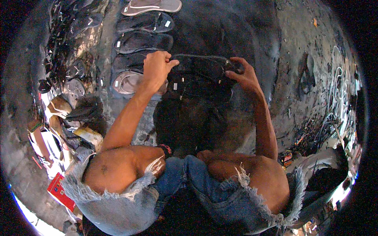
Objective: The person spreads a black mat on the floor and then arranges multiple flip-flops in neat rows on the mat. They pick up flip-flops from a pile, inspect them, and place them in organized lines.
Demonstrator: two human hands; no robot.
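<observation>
A thin grey strand [201, 56] runs nearly level between my two hands, above a dark mat [236, 27]. My left hand [157, 67] is closed, its fingertips pinched at the strand's left end. At the other end my right hand [246, 76] is curled, with thumb and forefinger round a small dark piece [227, 66] too dim to name. Below the strand lie black shapes that I cannot make out, with a small white tag [175, 86] among them. Beside and partly under my left hand is a pale flip-flop [130, 82].
Several flip-flops, such as a dark one [143, 42] and a pale-edged one [153, 6], lie in a column at the mat's left. Scraps and a red box [62, 191] litter the left side. A dark sandal [307, 74] and tangled white cord [338, 86] lie right.
</observation>
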